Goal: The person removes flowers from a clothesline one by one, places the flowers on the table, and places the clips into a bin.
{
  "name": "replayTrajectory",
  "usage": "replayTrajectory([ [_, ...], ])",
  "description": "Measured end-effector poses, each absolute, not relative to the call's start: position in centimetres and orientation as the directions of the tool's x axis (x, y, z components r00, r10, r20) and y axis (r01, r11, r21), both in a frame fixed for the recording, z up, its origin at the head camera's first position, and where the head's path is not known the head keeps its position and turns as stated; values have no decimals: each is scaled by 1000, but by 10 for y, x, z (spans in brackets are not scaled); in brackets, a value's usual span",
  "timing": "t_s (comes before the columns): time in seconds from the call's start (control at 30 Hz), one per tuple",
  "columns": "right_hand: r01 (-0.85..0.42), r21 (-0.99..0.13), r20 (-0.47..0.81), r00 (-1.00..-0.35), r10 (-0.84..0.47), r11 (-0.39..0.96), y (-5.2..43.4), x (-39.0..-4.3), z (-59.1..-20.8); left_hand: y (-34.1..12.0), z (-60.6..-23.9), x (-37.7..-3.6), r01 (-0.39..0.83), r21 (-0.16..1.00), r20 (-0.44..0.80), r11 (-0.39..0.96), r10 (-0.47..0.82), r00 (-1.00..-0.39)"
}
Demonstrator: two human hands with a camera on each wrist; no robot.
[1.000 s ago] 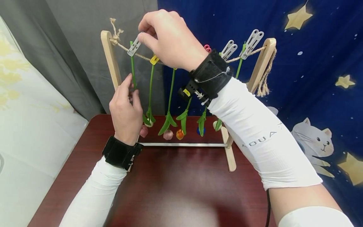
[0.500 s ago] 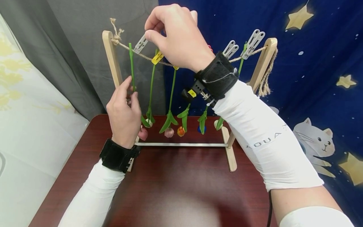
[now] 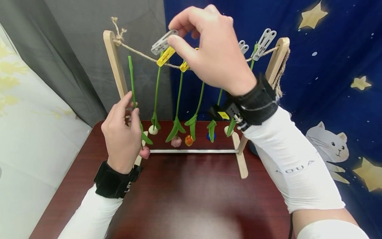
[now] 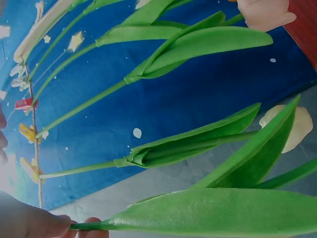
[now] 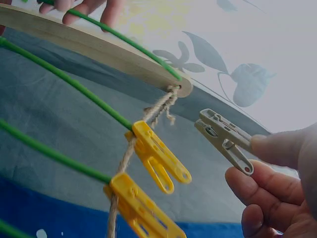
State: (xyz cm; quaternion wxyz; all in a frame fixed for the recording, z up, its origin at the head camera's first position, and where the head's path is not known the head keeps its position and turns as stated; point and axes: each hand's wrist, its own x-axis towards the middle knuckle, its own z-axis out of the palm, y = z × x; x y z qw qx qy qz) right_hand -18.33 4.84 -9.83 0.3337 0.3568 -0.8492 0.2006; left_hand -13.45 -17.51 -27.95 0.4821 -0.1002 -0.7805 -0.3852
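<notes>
My right hand [image 3: 219,49] pinches a grey clothespin [image 5: 225,139] between thumb and fingers, off the rope and close to a yellow clothespin [image 5: 158,156]. My left hand [image 3: 120,134] holds an artificial tulip [image 3: 131,71] by its green stem, with its pink bloom [image 3: 144,152] hanging head down. The top of that stem stands free beside the left post. In the left wrist view, the thumb and fingers pinch the stem just by a broad green leaf [image 4: 213,210]. Several other tulips hang upside down from the twine rope [image 3: 138,53], clipped with yellow, red and grey clothespins.
A wooden frame with a left post [image 3: 114,63] and a right post [image 3: 277,63] holds the rope, and a white bar [image 3: 194,151] joins its feet. It stands on a dark red table [image 3: 179,192]. Grey and blue curtains [image 3: 328,83] hang behind.
The grey clothespin has come off the rope and the leftmost stem, moving right with my right hand. My left hand has lowered the pink tulip slightly, toward the left and me.
</notes>
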Motion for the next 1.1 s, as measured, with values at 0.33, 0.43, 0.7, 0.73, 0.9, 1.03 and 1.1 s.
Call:
replayTrajectory([
  [0.33, -760, -182, 809, -477, -344, 624, 103, -149, -125, -175, -301, -107, 528, 392, 835, 753, -50, -549],
  [0.43, -746, -205, 832, -474, -288, 634, 124, -138, -138, -175, -309, -103, 537, 345, 829, 770, 19, -559],
  [0.7, -635, -408, 824, -565, -34, 656, 189, -109, -184, -174, -336, -96, 592, 220, 758, 775, 246, -604],
  [0.73, -618, -441, 815, -579, 2, 651, 197, -105, -189, -173, -340, -95, 598, 204, 740, 775, 278, -613],
  [0.9, -463, -571, 732, -661, 165, 678, 246, -99, -223, -165, -361, -91, 626, 121, 639, 770, 422, -643],
  [1.03, -230, -590, 615, -749, 246, 774, 285, -109, -261, -157, -378, -88, 641, 96, 553, 761, 495, -671],
  [1.1, -131, -558, 553, -795, 250, 819, 302, -116, -281, -153, -387, -87, 643, 80, 510, 762, 522, -683],
])
